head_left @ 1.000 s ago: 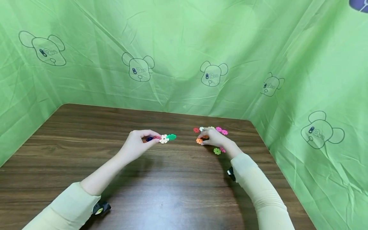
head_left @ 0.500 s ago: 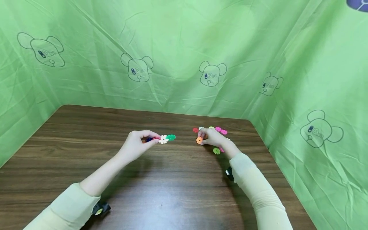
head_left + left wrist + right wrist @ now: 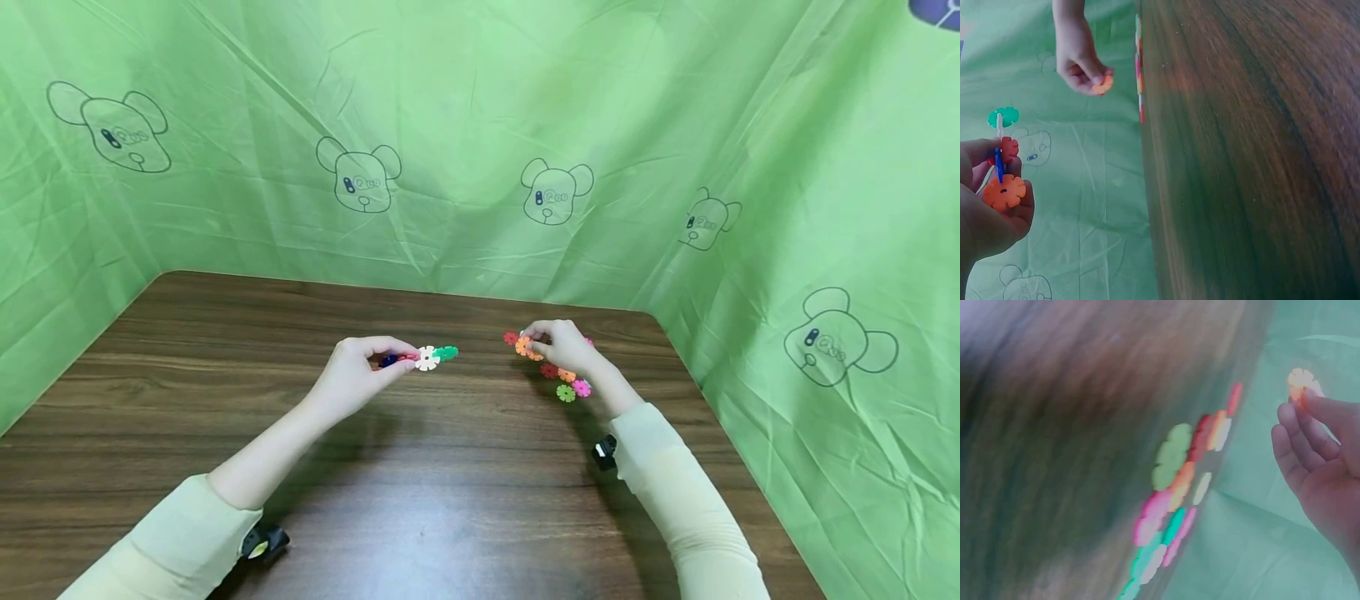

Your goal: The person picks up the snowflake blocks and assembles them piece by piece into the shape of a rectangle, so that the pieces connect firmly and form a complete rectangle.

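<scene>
My left hand (image 3: 356, 371) pinches a chain of linked plastic snowflake discs above the table. A white disc (image 3: 427, 358) and a green disc (image 3: 446, 353) stick out to its right. In the left wrist view, an orange disc (image 3: 1005, 192), a blue disc (image 3: 1000, 164) and a red disc (image 3: 1009, 149) show within the same chain. Between thumb and fingers, my right hand (image 3: 564, 346) holds a single orange disc (image 3: 522, 346), raised over the loose pieces. The right wrist view shows that orange disc (image 3: 1303, 384) at the fingertips, overexposed.
Loose discs lie on the brown table (image 3: 420, 467) around and under the right hand: a light green disc (image 3: 566, 393), a pink disc (image 3: 581, 388), a red disc (image 3: 511, 338) and several more. Green cloth (image 3: 457, 125) hangs behind and beside the table.
My right hand has lifted the orange disc up from the table, uncovering red and orange discs below. My left hand stays nearly still with its chain.
</scene>
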{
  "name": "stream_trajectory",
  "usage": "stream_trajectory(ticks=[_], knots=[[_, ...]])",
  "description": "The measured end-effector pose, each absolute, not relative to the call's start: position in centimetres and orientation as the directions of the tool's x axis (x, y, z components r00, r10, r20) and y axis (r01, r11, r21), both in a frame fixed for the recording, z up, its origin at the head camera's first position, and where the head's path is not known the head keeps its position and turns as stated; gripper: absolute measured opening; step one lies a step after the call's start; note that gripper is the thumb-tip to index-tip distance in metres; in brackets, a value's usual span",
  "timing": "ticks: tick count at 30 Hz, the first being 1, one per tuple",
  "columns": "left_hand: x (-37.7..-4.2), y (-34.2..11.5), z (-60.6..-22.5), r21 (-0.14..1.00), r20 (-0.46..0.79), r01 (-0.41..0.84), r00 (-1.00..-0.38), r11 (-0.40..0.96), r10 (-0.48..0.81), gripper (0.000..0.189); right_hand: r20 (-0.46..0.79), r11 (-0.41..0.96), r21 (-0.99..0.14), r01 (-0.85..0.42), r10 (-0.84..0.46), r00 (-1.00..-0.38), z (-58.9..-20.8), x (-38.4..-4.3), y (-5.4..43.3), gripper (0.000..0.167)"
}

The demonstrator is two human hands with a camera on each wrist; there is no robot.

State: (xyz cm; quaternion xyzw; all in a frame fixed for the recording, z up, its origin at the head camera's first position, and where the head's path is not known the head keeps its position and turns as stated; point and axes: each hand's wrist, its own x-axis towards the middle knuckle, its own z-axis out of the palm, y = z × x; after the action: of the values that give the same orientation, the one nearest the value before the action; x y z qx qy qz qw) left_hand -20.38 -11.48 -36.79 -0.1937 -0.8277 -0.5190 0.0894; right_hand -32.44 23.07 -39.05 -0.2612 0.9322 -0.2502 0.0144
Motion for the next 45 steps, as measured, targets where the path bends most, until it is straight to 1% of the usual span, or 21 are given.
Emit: stream_trajectory(ticks=[9,16,20,25,28,32,38,45], knots=[[-20.4,-11.3,-36.9,0.819,0.362,0.426,-0.903,0.383,0.23,0.008,0.156,0.721,-0.541,-0.433,-0.419,-0.894,-35.8,-30.4,21.8,0.013],[-20.4,-11.3,-36.8,0.816,0.369,0.431,-0.901,0.385,0.227,0.008,0.302,0.664,-0.561,-0.494,-0.392,-0.869,-34.3,-29.0,20.6,0.017],[-20.4,-11.2,-36.8,0.807,0.383,0.444,-0.895,0.389,0.227,0.008,0.391,0.634,-0.569,-0.524,-0.352,-0.85,-33.7,-28.0,19.5,0.016],[-20.4,-11.1,-36.7,0.798,0.392,0.45,-0.893,0.4,0.223,0.008,0.469,0.537,-0.636,-0.554,-0.302,-0.83,-33.2,-26.6,18.2,0.016],[-20.3,-11.0,-36.7,0.801,0.391,0.448,-0.894,0.397,0.221,0.008,0.461,0.469,-0.697,-0.542,-0.286,-0.84,-32.9,-25.7,17.4,0.016],[-20.4,-10.9,-36.7,0.799,0.404,0.458,-0.889,0.39,0.215,0.009,0.42,0.404,-0.76,-0.509,-0.291,-0.859,-32.1,-24.3,16.2,0.017],[-20.4,-10.7,-36.7,0.809,0.418,0.459,-0.888,0.366,0.189,0.01,0.405,0.369,-0.78,-0.505,-0.319,-0.857,-30.2,-21.8,14.7,0.015],[-20.2,-10.4,-36.6,0.796,0.451,0.48,-0.877,0.37,0.167,0.009,0.377,0.362,-0.804,-0.472,-0.302,-0.875,-29.9,-21.1,14.0,0.012]])
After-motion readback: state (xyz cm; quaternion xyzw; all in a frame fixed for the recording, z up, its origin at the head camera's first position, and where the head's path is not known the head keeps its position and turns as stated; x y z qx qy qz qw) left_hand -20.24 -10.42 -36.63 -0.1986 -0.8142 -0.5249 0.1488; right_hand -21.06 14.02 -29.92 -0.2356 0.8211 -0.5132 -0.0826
